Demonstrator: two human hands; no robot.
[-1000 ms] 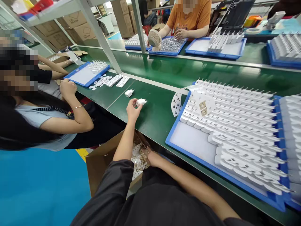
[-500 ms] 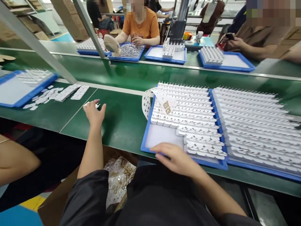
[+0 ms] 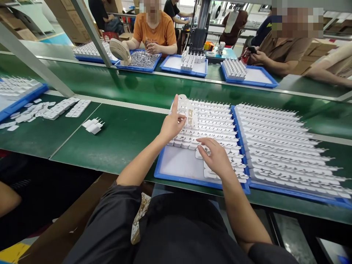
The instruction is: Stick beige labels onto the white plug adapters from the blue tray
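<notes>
**Both hands on the near-left tray; right hand closest to the front-row adapters**

White adapters (image 3: 214, 124) lie packed in rows in a blue tray (image 3: 178, 178) right in front of the person. The rows run left to right. Each adapter's long axis runs near to far, with the prongs pointing away and a bit to the right. The near-left part of the tray floor is bare.

The right hand (image 3: 217, 159) sits palm down over the front rows. Its fingers (image 3: 203, 143) are loosely spread and point left, with the tips touching the adapters at the edge of the bare patch. No closed grasp shows. The adapters lie directly under and just left of those fingertips, so this hand is the nearer one to them.

The left hand (image 3: 172, 126) is at the tray's far-left corner, on a label sheet (image 3: 189, 110) that lies over the back rows. Thumb and curled fingers pinch the sheet's left edge, and the index finger sticks straight up.

A second tray (image 3: 288, 135), full, butts against the first on the right. Both rest on the green belt (image 3: 129, 135). Two loose adapters (image 3: 93, 126) lie well off to the left, with small white pieces (image 3: 63, 108) beyond them. A cardboard box (image 3: 68, 227) stands below the table edge. Across the line, a person in orange (image 3: 155, 31) works beside a small fan (image 3: 119, 49).
</notes>
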